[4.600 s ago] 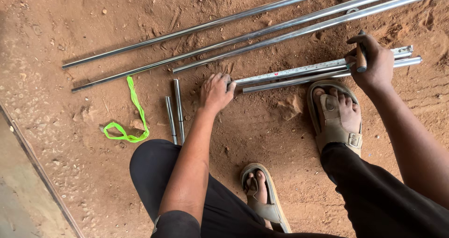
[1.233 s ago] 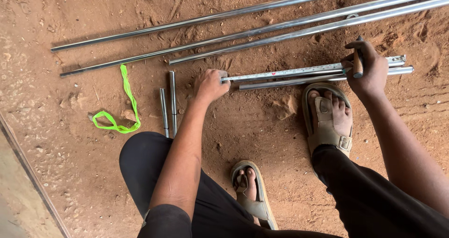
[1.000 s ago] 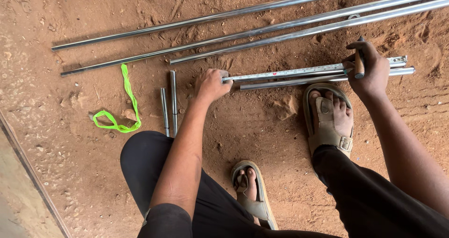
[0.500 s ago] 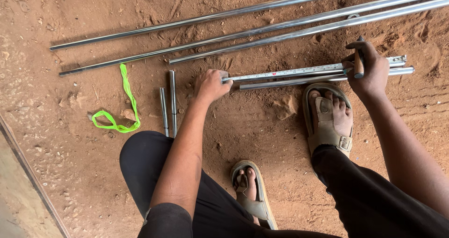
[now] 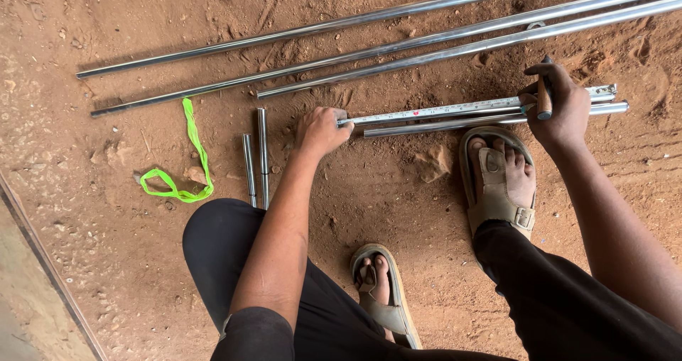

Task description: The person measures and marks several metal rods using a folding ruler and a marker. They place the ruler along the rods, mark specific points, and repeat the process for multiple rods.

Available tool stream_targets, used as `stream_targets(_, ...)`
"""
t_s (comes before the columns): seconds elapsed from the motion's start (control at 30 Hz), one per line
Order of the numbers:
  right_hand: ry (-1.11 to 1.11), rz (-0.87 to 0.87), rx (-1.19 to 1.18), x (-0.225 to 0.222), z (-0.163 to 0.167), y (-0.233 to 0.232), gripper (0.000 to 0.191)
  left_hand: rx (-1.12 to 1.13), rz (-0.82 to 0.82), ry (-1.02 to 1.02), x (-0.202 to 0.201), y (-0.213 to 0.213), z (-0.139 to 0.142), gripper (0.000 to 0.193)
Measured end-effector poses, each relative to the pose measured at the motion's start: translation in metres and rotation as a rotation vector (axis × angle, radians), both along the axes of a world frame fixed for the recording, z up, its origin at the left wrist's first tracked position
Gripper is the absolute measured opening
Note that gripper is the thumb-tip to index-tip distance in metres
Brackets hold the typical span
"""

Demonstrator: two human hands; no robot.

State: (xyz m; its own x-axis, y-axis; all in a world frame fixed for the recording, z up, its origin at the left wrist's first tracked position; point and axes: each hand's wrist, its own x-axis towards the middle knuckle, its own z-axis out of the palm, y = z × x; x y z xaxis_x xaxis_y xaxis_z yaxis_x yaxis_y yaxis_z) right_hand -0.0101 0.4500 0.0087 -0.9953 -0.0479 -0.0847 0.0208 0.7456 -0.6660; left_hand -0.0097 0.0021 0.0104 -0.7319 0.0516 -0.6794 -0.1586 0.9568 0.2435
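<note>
Seen from above, a person crouches on red dirt ground with a tape measure stretched along a short metal pipe. The left hand pins the tape's free end at the pipe's near end, its fingers curled down shut on the tape. The right hand presses on the tape and pipe farther along, and its fingers are closed around a small dark upright tool; what kind of tool it is cannot be told. A sandalled foot rests just beside the pipe, the other foot nearer the body.

The pipe looks stiff, smooth and likely slippery, inclined to roll on loose dirt, so it is best held from above at both ends. The tape looks thin and springy, and would probably slip if released.

Three long pipes lie beyond, two short pipe offcuts to the left, and a bright green strap near them.

Compared with half a second ago, nothing has visibly moved: both hands hold the same spots, and the tape stays stretched.
</note>
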Motion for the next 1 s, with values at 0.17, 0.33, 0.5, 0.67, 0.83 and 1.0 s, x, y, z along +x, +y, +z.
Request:
stream_targets(0.17, 0.017, 0.006, 0.007, -0.001, -0.003, 0.001, 0.037, -0.023, -0.029, -0.039, -0.005, 0.001, 0.007, 0.034)
stream_targets(0.33, 0.013, -0.002, 0.009, -0.002, -0.010, 0.002, 0.036, 0.027, 0.041, -0.037, -0.011, 0.010, 0.025, 0.037)
stream_targets(0.5, 0.020, -0.024, 0.044, -0.005, -0.009, -0.001, 0.036, 0.001, -0.064, -0.011, -0.019, 0.033, 0.044, 0.043)
stream_targets(0.67, -0.014, -0.047, 0.008, -0.004, -0.005, -0.003, 0.034, 0.066, -0.173, 0.121, -0.011, 0.069, 0.033, 0.036)
stream_targets(0.83, 0.013, -0.027, -0.053, -0.002, -0.003, -0.002, 0.037, 0.084, -0.357, 0.506, 0.000, 0.098, 0.005, 0.041)
stream_targets(1.0, -0.001, -0.018, 0.008, -0.001, -0.002, -0.002, 0.037, 0.077, -0.282, 0.265, 0.002, 0.098, -0.008, 0.033)
